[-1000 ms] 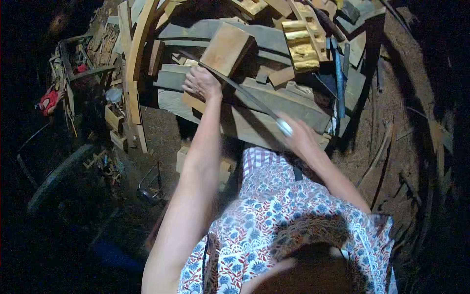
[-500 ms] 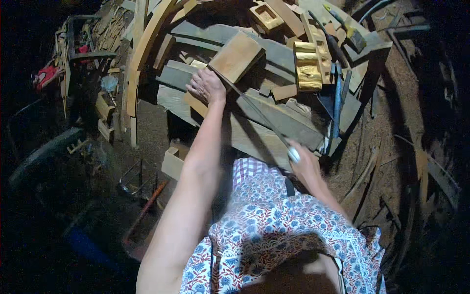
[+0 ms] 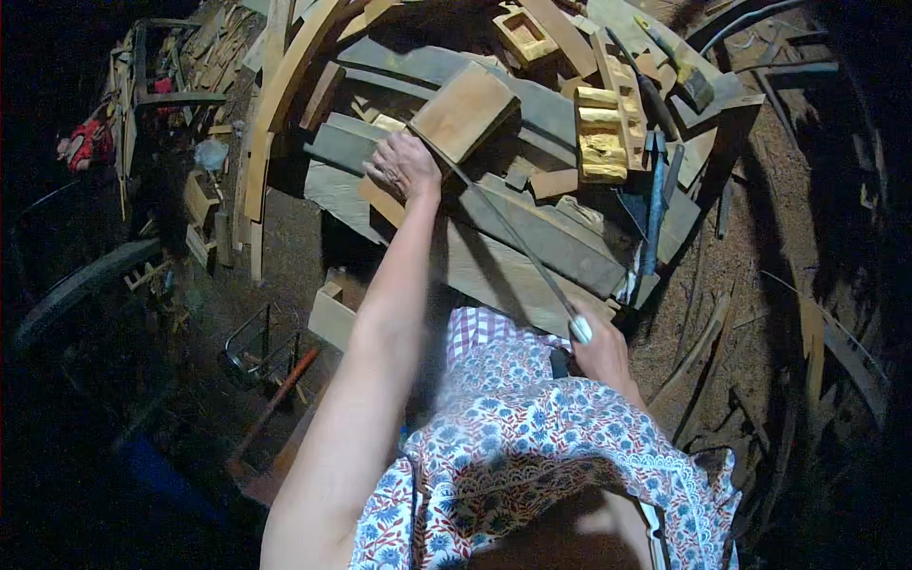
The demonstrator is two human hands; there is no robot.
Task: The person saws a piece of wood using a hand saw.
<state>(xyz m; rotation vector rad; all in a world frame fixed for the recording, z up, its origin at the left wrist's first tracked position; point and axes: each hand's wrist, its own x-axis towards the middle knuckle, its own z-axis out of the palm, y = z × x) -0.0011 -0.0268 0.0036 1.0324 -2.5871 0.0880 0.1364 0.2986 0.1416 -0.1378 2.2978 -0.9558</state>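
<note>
My right hand (image 3: 600, 344) is closed around the pale handle of a long thin file (image 3: 513, 236). The file slants up and to the left, along the near edge of a rectangular wooden block (image 3: 465, 109). Beside that block's near left corner lies my left hand (image 3: 403, 169), fingers bent, close to the far end of the file. What its fingers press or grip is hidden. The block sits tilted on a rough bench of grey planks (image 3: 560, 237). A small wood offcut (image 3: 554, 183) lies to the right of the block.
Yellowish carved wooden pieces (image 3: 601, 142) lie at the bench's right, beside a blue-handled tool (image 3: 655, 204) and a brush (image 3: 692, 84). A curved timber (image 3: 285, 95) rises at the left. A bow saw with a red bar (image 3: 275, 413) rests on the ground, lower left. Wood scraps litter the floor.
My right hand has drawn the file slightly down and to the right, toward my body. My left hand and the block stay in nearly the same place.
</note>
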